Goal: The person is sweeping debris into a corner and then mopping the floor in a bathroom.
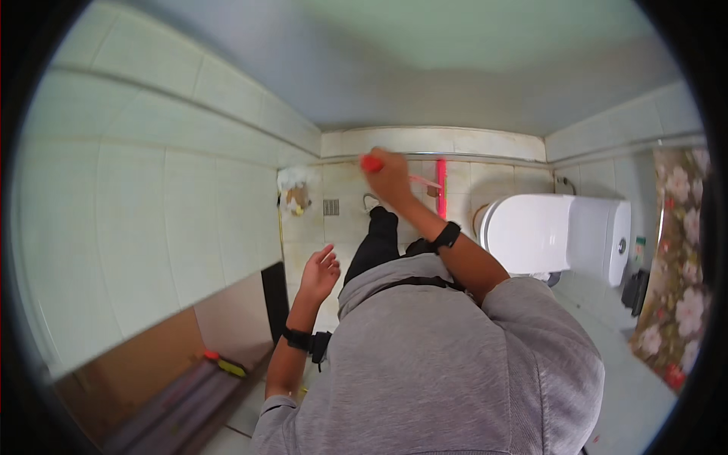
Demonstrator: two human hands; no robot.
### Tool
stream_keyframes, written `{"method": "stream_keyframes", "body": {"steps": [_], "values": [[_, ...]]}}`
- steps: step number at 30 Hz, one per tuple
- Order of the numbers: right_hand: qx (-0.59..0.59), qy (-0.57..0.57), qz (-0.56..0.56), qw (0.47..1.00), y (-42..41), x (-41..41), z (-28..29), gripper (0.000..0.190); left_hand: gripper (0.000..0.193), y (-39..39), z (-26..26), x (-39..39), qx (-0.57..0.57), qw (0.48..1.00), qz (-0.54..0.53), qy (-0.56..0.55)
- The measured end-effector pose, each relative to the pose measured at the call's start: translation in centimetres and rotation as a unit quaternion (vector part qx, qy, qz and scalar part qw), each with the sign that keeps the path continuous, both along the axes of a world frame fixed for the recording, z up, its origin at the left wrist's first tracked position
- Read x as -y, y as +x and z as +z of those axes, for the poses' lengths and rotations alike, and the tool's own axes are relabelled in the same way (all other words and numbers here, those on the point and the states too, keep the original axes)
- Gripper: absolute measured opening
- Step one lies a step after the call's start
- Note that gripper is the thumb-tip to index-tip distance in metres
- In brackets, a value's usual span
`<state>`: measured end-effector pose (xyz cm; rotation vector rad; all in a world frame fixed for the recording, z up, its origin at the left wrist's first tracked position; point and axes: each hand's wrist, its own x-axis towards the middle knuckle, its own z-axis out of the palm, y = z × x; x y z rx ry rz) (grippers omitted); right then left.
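Note:
My right hand is closed around the red handle of a long-handled floor brush or broom. Its pinkish stick shows beyond the hand and meets a bright pink head low by the tiled floor, near the far wall. Whether the head touches the floor, I cannot tell. Held out at the left of my body, my left hand is empty, its fingers apart and slightly bent. Dark straps circle both forearms.
A white toilet stands at the right, beside a floral curtain. Toward the left corner, a floor drain lies near a bag holding what looks like rubbish. A doorway edge with a dark panel and a mat-like surface is at lower left.

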<state>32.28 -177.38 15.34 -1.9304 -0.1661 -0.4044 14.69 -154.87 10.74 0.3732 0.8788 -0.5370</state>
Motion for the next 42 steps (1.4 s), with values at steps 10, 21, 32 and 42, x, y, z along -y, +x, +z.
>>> {"method": "stream_keyframes", "body": {"steps": [10, 21, 32, 42], "values": [[-0.059, 0.07, -0.053, 0.994, 1.6, -3.5, 0.5, 0.025, 0.029, -21.1, -9.6, -5.2, -0.039, 0.893, -0.106, 0.435], [-0.096, 0.176, 0.089, 0.976, 2.3, -30.7, 1.1, 0.022, 0.032, -25.5, -9.0, -16.1, -0.124, 0.95, 0.161, 0.236], [-0.072, 0.176, 0.105, 0.976, -0.6, -45.4, 7.7, 0.031, 0.03, -27.1, -6.6, -14.9, -0.143, 0.917, 0.354, 0.118], [-0.167, 0.182, 0.429, 0.869, -5.1, -51.3, 17.8, 0.035, 0.029, -25.1, -8.1, -8.5, -0.176, 0.826, 0.518, 0.137]]}}
